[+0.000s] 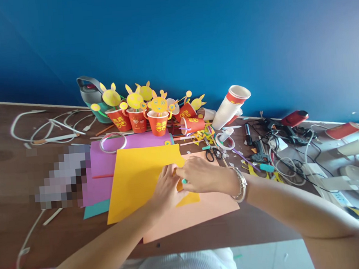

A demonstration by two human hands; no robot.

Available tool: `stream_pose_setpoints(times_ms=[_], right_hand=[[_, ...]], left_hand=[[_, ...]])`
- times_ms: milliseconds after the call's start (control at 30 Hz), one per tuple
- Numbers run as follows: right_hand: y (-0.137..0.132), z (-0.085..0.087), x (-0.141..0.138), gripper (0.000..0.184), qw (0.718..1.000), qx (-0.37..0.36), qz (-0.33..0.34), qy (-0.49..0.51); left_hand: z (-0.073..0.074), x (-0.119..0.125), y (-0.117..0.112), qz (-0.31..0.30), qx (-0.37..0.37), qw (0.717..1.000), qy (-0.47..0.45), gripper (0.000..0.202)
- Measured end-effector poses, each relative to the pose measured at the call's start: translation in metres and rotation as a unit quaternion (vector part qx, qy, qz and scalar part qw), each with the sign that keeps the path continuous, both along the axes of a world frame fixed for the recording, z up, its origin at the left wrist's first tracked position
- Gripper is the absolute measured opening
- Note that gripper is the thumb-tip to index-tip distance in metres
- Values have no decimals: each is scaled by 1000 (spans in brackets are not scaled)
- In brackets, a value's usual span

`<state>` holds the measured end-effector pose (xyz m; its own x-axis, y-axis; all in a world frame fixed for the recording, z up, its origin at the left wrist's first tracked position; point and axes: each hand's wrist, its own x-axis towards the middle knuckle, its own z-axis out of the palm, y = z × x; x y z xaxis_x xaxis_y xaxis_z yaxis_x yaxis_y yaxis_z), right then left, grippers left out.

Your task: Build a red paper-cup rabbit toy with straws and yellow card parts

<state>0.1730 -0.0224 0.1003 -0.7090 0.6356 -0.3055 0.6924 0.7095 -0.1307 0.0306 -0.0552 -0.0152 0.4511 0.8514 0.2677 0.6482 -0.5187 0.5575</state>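
Since both hands are bunched up right in the middle of the desk, it's kinda hard to see what the fingers are up to. The left hand (pixel 167 189) and right hand (pixel 202 174) meet over a small yellow-orange paper piece (pixel 189 199), fingers curled in close and apparently touching. Can't tell if either one is actually pinching it, the fingertips are hidden. The piece peeks out below the hands, over the peach sheet (pixel 204 219), right by the edge of the big yellow sheet (pixel 145 165). There's a little teal spot at the right hand's fingers, too small to make out, plus silver bracelets (pixel 240 184) on that wrist.

Left of that, a purple sheet (pixel 97 191) and a teal sheet (pixel 96 209) stick out from under the yellow one, with a white ring-shaped roll (pixel 125 143) on the purple. Just past the hands, black scissors (pixel 210 155) lie at the far edge of the peach sheet. Further back, three red cups (pixel 139 123) stand upright in a row with yellow eared heads (pixel 111 97) above them, and a tangle of cables (pixel 287 161) sits off to the right.
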Motion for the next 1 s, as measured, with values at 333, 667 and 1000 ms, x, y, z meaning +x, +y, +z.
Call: stream_pose_setpoints(times_ms=[333,667,1000], right_hand=[[-25,-26,60,7,950,34,-69,302],[-36,-47,53,9,952,109,-11,287],[-38,-54,52,13,964,153,26,214]], left_hand=[[2,1,-2,7,-21,1000,-9,42],[6,0,-1,2,-63,998,-11,40],[5,0,-1,6,-53,998,-16,40]])
